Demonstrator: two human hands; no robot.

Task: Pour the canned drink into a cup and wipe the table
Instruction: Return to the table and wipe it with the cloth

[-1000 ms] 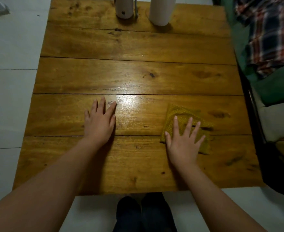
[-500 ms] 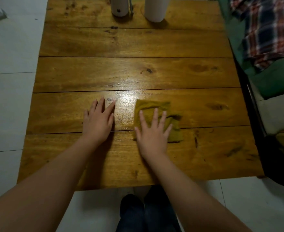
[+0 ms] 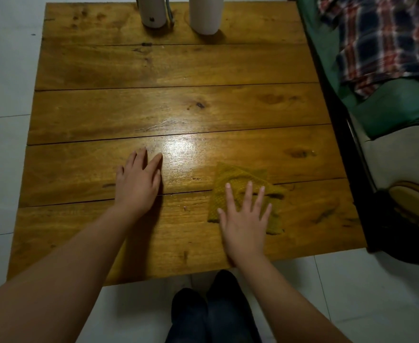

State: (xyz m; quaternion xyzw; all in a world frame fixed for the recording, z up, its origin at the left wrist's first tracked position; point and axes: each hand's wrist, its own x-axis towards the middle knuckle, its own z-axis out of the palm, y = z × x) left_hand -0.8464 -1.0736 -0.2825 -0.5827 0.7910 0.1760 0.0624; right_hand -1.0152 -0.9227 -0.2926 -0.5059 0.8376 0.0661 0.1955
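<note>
White floor tiles (image 3: 3,100) surround the plank counter (image 3: 169,68), where lamplight glares. At right, a green couch (image 3: 396,115) carries a plaid cloth (image 3: 381,38).

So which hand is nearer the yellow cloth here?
The right hand: it lies flat, fingers spread, on the yellow cloth. The left hand rests flat on the bare wooden table beside the cloth, apart from it.
</note>
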